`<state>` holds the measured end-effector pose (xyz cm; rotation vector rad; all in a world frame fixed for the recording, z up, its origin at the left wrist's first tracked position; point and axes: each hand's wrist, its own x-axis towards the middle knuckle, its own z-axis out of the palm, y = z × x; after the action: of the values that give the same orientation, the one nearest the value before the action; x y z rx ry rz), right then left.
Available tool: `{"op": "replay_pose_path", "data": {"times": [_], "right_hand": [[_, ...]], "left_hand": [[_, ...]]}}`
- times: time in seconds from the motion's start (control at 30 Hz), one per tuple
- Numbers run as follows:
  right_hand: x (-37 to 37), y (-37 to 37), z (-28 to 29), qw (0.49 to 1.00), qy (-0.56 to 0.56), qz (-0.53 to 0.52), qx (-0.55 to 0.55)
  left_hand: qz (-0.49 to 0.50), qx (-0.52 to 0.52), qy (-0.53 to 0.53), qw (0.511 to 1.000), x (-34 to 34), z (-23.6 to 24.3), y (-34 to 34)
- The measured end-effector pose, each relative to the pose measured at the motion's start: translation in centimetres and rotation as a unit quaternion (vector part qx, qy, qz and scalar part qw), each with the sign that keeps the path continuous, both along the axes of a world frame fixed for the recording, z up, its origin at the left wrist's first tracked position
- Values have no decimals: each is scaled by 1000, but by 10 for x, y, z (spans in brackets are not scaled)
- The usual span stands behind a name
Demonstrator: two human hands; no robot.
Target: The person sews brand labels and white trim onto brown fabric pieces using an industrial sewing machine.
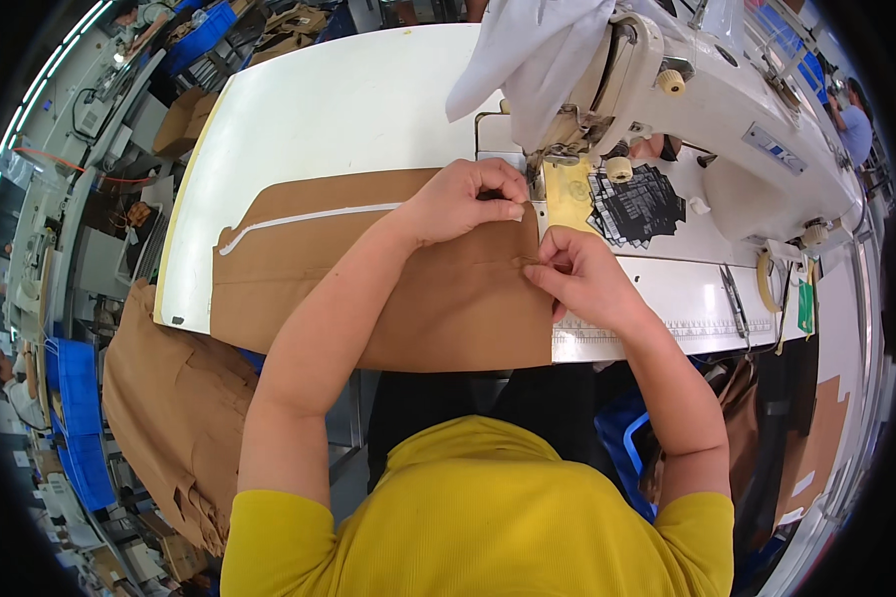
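A brown fabric panel (388,308) lies spread over the white sewing table, its front part hanging at the table's near edge. Along its far side runs a narrow white tape (309,214). My left hand (468,202) pinches the panel's far right corner and the end of the tape, close to the needle area of the sewing machine (567,139). Lower down, my right hand (582,277) grips the panel's right edge at a seam between thumb and fingers. Both hands are closed on the cloth.
Black printed labels (637,204) lie fanned out right of the needle. A pale grey cloth (538,60) drapes over the machine head. Thread snips (735,298) and a tape roll (769,282) rest at the right. More brown fabric (174,408) hangs at the left, near blue bins (78,418).
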<state>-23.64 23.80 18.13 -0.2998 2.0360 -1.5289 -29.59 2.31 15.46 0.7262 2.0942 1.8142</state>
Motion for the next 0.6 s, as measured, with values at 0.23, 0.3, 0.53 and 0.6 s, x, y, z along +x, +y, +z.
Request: {"op": "replay_pose_path", "data": {"times": [0.23, 0.3, 0.53, 0.6], "right_hand": [[-3, 2, -1, 1000, 2, 13, 1], [-4, 3, -1, 1000, -1, 14, 4], [-4, 4, -2, 1000, -13, 13, 0], [-4, 5, -1, 1000, -12, 15, -2]], "left_hand": [[-7, 4, -1, 1000, 2, -1, -2], [-8, 5, -4, 1000, 2, -1, -1], [-17, 10, -12, 1000, 1, -1, -1], [-24, 11, -9, 1000, 0, -1, -1]]}}
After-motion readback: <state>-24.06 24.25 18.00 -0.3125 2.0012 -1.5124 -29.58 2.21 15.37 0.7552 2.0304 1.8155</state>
